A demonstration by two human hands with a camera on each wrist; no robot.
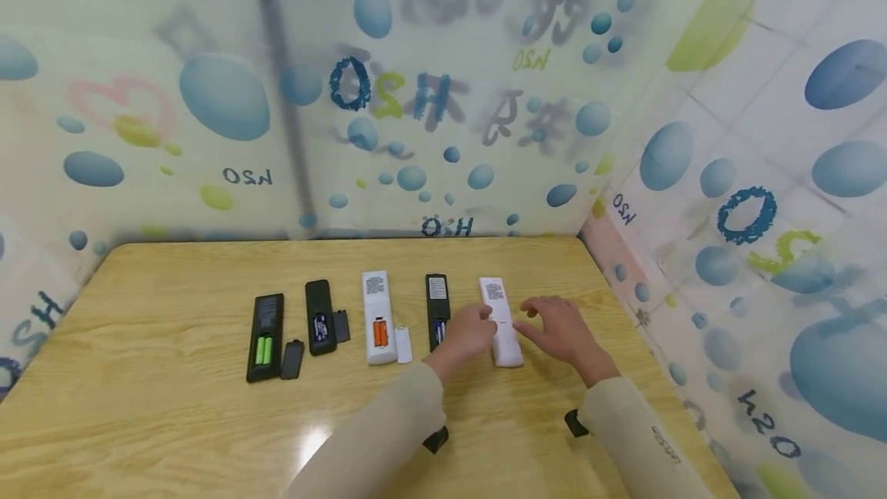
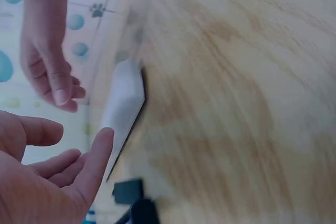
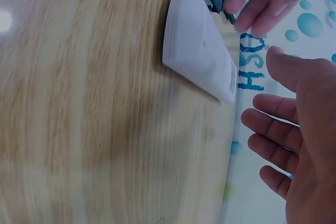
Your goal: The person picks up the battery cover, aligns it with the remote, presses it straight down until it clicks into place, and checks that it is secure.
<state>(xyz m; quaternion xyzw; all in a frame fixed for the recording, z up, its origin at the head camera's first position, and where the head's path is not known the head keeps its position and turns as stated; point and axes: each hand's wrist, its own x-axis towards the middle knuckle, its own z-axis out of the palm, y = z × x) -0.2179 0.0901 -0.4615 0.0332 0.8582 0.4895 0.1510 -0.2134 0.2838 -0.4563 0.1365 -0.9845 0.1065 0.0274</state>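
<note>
Left hand [image 1: 467, 339], from the head: loosely bent, its fingertips overlapping the left edge of the rightmost remote [image 1: 510, 351]; whether they touch it, I cannot tell.
Right hand [image 1: 563, 331], from the head: just across from the other, fingers relaxed and curving inward, tips close to the same casing.
Rightmost remote, from the head: white, lying back up on the wooden table [image 1: 173, 345], a printed label at its far end.
Labelled black remote [image 1: 438, 291]: partly behind the left forearm and hand, blue batteries showing.
Orange batteries [image 1: 380, 333]: in a second white remote [image 1: 377, 303], its white cover [image 1: 404, 345] beside it.
Farther left: two dark remotes, one with blue batteries [image 1: 320, 327], one with green batteries [image 1: 263, 350], each with a dark cover alongside.
Left wrist view: thumb and index spread apart, the index tip in front of the white casing; the opposite hand hangs with fingers slack.
Right wrist view: fingers separated, thumb raised, apart from the remote, which lies on the wood between both hands.
</note>
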